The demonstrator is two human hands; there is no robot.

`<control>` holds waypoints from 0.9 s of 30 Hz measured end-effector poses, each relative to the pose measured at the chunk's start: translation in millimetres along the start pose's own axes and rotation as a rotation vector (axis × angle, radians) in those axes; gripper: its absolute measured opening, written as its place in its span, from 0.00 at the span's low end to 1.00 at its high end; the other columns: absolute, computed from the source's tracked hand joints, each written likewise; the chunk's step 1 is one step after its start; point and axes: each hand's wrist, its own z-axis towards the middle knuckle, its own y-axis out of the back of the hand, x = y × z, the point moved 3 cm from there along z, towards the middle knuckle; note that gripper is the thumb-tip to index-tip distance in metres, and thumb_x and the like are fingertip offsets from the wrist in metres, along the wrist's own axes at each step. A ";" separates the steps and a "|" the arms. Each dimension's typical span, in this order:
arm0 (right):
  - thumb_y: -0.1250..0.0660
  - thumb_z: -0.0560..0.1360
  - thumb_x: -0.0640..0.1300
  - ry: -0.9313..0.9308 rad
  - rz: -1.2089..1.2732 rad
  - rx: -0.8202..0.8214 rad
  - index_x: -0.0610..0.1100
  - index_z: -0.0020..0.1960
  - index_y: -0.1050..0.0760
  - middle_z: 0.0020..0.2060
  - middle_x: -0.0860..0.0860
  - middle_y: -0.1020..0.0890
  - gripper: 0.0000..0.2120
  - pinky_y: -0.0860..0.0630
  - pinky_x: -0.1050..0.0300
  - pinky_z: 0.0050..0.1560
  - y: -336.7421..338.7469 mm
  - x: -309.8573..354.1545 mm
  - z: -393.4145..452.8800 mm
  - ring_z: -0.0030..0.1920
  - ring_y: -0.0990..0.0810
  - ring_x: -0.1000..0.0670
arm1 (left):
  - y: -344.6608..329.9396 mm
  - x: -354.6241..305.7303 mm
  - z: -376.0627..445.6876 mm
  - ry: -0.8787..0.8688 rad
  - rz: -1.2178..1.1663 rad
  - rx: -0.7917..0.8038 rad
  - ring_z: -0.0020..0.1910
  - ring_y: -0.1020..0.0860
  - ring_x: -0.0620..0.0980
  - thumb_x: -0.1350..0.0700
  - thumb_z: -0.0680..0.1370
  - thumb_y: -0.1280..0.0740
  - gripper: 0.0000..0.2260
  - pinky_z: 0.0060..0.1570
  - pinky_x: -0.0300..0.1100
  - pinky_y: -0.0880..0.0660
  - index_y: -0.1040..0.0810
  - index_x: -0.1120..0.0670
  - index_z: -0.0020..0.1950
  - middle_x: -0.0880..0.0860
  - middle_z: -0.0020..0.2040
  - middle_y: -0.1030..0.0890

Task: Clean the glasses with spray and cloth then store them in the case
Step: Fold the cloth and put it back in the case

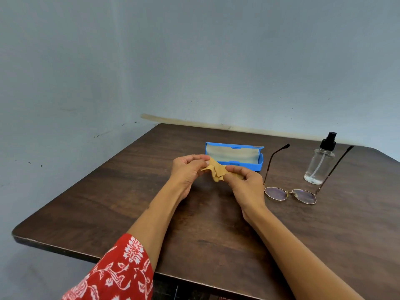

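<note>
Both your left hand (187, 167) and right hand (245, 182) pinch the crumpled tan cloth (216, 171) between fingertips, glasses (290, 194) lying beside your right fingers, so wiping with it still bunched could smear a lens or nudge the spray bottle (320, 163) over.

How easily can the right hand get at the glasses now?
Probably easily: the glasses lie open on the table just right of the right hand, nothing between. But it holds the cloth with the left hand.
</note>
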 end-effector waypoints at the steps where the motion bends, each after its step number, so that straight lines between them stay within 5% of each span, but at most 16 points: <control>1: 0.26 0.64 0.40 -0.009 -0.028 0.012 0.49 0.49 0.19 0.46 0.50 0.17 0.14 0.22 0.53 0.52 -0.5 -0.8 -0.2 0.48 0.20 0.51 | 0.3 -0.5 -0.2 -0.010 -0.004 0.011 0.49 0.20 0.54 0.69 0.69 0.30 0.06 0.53 0.45 0.23 0.19 0.60 0.43 0.60 0.46 0.18; 3: 0.26 0.63 0.38 0.007 -0.054 0.018 0.49 0.52 0.19 0.47 0.52 0.18 0.18 0.22 0.54 0.52 -0.5 -0.4 -0.8 0.49 0.21 0.52 | 0.5 -1.9 -1.8 -0.015 0.005 0.033 0.52 0.19 0.55 0.64 0.63 0.24 0.12 0.57 0.47 0.25 0.19 0.60 0.45 0.60 0.47 0.17; 6: 0.28 0.69 0.39 0.050 -0.008 0.002 0.50 0.49 0.19 0.44 0.55 0.18 0.11 0.23 0.59 0.50 0.9 4.4 -2.7 0.46 0.21 0.57 | 1.6 -1.8 -4.1 -0.004 0.027 -0.006 0.51 0.19 0.57 0.57 0.59 0.21 0.17 0.58 0.51 0.24 0.18 0.59 0.45 0.60 0.47 0.16; 8: 0.34 0.72 0.36 0.114 -0.028 -0.038 0.54 0.45 0.21 0.40 0.53 0.19 0.13 0.24 0.57 0.44 2.6 6.1 -3.2 0.38 0.23 0.56 | 4.7 -3.0 -4.1 -0.016 0.062 -0.088 0.51 0.19 0.57 0.63 0.65 0.24 0.09 0.56 0.53 0.23 0.18 0.57 0.43 0.60 0.47 0.17; 11: 0.38 0.70 0.32 0.180 -0.083 -0.091 0.56 0.46 0.26 0.32 0.46 0.24 0.18 0.31 0.56 0.33 5.0 7.0 -3.5 0.30 0.31 0.52 | 8.8 -4.7 -0.7 -0.011 0.100 -0.142 0.51 0.20 0.56 0.69 0.66 0.26 0.13 0.55 0.53 0.22 0.20 0.54 0.43 0.57 0.48 0.19; 14: 0.39 0.71 0.31 0.204 -0.085 -0.072 0.57 0.46 0.26 0.33 0.38 0.24 0.19 0.28 0.57 0.33 4.8 9.6 -3.8 0.30 0.28 0.45 | 9.8 -6.1 0.8 0.005 0.137 -0.166 0.52 0.22 0.54 0.69 0.68 0.28 0.14 0.54 0.52 0.22 0.23 0.53 0.45 0.53 0.46 0.22; 17: 0.39 0.73 0.32 0.237 -0.082 -0.056 0.54 0.39 0.21 0.34 0.49 0.20 0.18 0.28 0.60 0.35 3.7 12.3 -5.0 0.31 0.26 0.49 | 13.1 -6.9 1.1 -0.065 0.282 -0.184 0.49 0.22 0.55 0.67 0.70 0.31 0.11 0.51 0.56 0.22 0.23 0.51 0.37 0.54 0.45 0.21; 19: 0.39 0.72 0.32 0.260 -0.107 -0.072 0.55 0.43 0.22 0.31 0.51 0.22 0.18 0.31 0.58 0.35 3.4 13.5 -6.2 0.29 0.31 0.53 | 12.8 -7.9 -0.2 -0.182 0.475 -0.173 0.43 0.23 0.50 0.67 0.71 0.33 0.12 0.45 0.47 0.21 0.21 0.50 0.34 0.51 0.40 0.20; 22: 0.38 0.72 0.33 0.320 -0.081 -0.123 0.57 0.50 0.26 0.34 0.41 0.21 0.19 0.27 0.51 0.36 4.6 19.5 -9.6 0.32 0.27 0.43 | 3.6 -8.6 -6.4 -0.292 0.706 -0.093 0.38 0.25 0.42 0.65 0.73 0.34 0.11 0.35 0.29 0.30 0.17 0.50 0.40 0.47 0.41 0.20; 27: 0.36 0.74 0.34 0.366 -0.044 -0.156 0.52 0.54 0.29 0.34 0.39 0.22 0.15 0.28 0.52 0.32 8.5 28.0 -15.3 0.30 0.29 0.47 | -0.6 -9.1 -9.1 -0.318 0.720 -0.065 0.38 0.24 0.42 0.62 0.71 0.31 0.08 0.34 0.29 0.29 0.17 0.50 0.45 0.48 0.43 0.19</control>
